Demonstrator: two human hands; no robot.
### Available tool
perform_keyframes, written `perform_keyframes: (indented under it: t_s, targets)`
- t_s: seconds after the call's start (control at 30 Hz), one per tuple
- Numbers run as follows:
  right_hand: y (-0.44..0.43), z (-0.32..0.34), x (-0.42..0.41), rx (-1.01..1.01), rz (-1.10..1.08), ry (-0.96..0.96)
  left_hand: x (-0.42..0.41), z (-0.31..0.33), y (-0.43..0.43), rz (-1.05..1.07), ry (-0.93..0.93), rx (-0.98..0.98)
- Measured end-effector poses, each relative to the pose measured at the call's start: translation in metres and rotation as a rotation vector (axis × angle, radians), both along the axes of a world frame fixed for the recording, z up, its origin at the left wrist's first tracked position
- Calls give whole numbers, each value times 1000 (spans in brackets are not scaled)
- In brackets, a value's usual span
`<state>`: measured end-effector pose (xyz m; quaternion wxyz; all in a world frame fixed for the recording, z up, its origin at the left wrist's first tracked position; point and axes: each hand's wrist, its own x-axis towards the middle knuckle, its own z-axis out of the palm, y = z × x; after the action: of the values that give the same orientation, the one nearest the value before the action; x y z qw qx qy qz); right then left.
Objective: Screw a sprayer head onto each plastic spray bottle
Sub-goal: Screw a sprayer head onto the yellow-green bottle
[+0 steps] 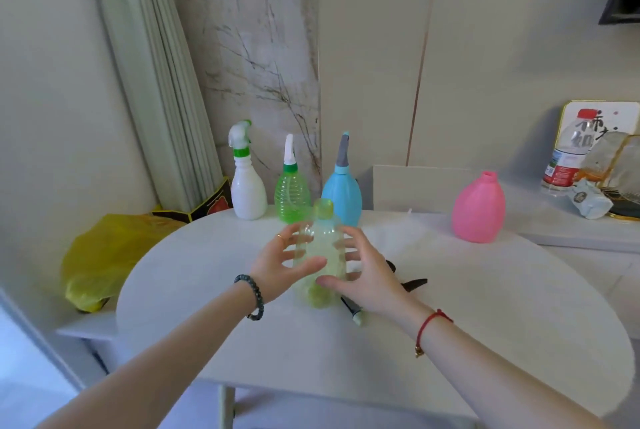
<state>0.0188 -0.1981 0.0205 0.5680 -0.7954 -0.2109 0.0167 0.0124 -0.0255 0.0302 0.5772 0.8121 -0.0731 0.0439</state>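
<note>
A translucent yellow-green bottle (320, 255) with a green neck stands blurred at the middle of the round white table (485, 307). My left hand (277, 266) and my right hand (367, 276) cup it from either side. Their fingers are spread, with the thumbs in front of it and the fingers behind; no firm grip shows. A black sprayer head (414, 284) with its dip tube (353, 313) lies on the table, partly hidden behind my right hand. At the back stand a white bottle (247, 193), a green bottle (291, 196) and a blue bottle (341, 193), each with a sprayer head on. A pink bottle (479, 210) stands open-topped at the right.
A yellow plastic bag (104, 255) lies off the table's left edge beside a dark box (211, 203). On the ledge at the right are a water bottle (568, 151), a glass dish (616, 165) and a wrapped packet (588, 202).
</note>
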Motion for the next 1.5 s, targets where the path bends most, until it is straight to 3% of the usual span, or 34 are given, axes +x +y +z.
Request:
perform_keyframes:
  t_s: [0.13,0.23,0.4,0.53,0.63,0.7,0.9,1.03,1.2,1.5]
  targets:
    - [-2,-14,4,-131,121,70,-7,-19,15,7,18,4]
    - [-15,-13,13,-198,27,16,-9,-24,21,13,15,4]
    - [-33,-17,29,-828,160,-257,-9,-27,20,15,22,25]
    - [-26,-21,36,-1124,167,-427,-11,-26,19,21,28,26]
    - [-26,-14,37,-1182,131,-499,-12,-25,18,20,38,20]
    - [-29,1,40,-1018,27,-522,-12,-25,18,19,40,15]
    - [-19,103,36,-148,-173,-503,-11,-28,15,21,39,-5]
    - [-8,183,20,403,-76,-300,-11,-27,12,21,44,-11]
    - [8,212,2,521,28,-148,-10,-26,11,27,52,-21]
    - [12,216,2,616,6,-135,-11,-25,9,24,60,-10]
